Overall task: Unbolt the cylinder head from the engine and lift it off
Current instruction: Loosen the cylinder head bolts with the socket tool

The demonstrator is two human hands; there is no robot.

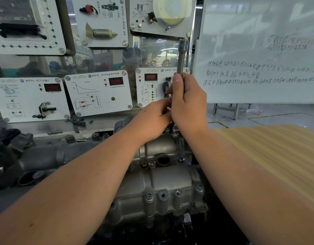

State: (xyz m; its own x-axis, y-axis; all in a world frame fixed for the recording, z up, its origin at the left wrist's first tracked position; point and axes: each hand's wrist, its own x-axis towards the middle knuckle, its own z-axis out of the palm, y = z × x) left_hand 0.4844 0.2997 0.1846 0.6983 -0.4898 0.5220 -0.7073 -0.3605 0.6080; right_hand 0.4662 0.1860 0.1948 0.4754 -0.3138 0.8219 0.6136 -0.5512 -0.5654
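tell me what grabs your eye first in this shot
Both hands meet at centre: the right hand grips an upright socket extension bar, the left hand pinching near its lower end. Below them sits the grey cylinder head, with bolts along its near edge. A whiteboard stands at right.

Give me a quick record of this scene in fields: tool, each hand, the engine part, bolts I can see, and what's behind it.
tool: socket extension bar, held upright
right hand: grips the bar's lower part
left hand: fingers at the bar's base, exact hold hidden
cylinder head: still on the engine
bolts: several seated along the near edge
behind: sensor display panels; whiteboard at right
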